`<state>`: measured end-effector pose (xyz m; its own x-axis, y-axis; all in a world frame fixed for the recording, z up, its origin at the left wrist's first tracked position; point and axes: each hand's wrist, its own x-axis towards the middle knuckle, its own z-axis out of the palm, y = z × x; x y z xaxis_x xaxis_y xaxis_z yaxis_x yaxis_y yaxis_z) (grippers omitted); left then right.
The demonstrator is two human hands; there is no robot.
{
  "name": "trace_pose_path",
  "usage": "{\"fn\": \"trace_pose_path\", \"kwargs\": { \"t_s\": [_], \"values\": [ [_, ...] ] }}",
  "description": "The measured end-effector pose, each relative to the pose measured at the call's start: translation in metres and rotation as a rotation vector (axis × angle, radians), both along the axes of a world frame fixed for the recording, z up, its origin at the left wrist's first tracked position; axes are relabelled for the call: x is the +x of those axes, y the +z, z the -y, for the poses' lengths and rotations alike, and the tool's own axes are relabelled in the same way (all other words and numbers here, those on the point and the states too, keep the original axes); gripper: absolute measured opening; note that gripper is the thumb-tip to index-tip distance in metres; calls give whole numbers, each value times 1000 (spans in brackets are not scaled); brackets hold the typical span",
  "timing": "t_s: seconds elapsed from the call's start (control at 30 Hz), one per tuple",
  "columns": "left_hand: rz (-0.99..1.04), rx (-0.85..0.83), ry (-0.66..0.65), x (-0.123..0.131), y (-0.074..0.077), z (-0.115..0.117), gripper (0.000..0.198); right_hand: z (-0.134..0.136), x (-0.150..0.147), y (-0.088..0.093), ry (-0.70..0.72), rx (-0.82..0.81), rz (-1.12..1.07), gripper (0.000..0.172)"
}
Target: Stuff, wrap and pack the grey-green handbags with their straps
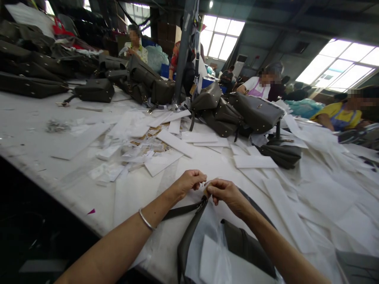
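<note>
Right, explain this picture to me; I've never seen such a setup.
There is no machine here: these are a person's bare hands, seen from a camera worn on the head, looking forward and down. The right hand pinches a small tan tag beside a dark bag. The left hand is close by; whether its fingertips hold anything is unclear. On the white table lie flat white strips and piled dark bags. Other people appear beyond.

Dark bag (pixel 244 242) on table (pixel 23 114), tan tag (pixel 206 192) pinched
</note>
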<state>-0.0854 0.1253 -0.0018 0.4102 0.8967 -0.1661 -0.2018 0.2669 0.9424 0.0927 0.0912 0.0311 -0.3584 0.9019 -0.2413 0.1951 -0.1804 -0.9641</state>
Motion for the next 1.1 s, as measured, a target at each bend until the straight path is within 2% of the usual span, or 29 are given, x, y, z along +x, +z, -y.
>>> {"fn": "trace_pose_path", "kwargs": {
  "t_s": [0.2,0.33,0.4,0.47,0.53,0.63,0.8,0.93,1.1],
  "values": [
    [-95,131,51,-1,6,5,34,-11,-21,-7,-49,-29,131,46],
    [-241,318,-54,-2,14,14,29,-11,-14,-14,-169,-123,43,42],
    [-321,293,-91,-3,15,17,32,-7,-8,-16,-243,-180,-45,41],
    [-378,221,-72,-2,12,18,41,-3,-3,-16,-283,-206,-117,40],
    [-430,223,-68,-2,7,15,44,0,0,-14,-275,-210,-161,40],
    [-482,322,-67,-4,3,9,27,3,2,-6,-225,-205,-148,38],
    [-552,500,120,-8,14,3,19,0,2,5,-269,-50,32,38],
    [-656,529,162,-7,18,5,20,-3,-6,2,-194,14,43,44],
    [-796,492,159,-10,14,3,19,-7,-14,-10,-161,7,247,30]
  ]
}}
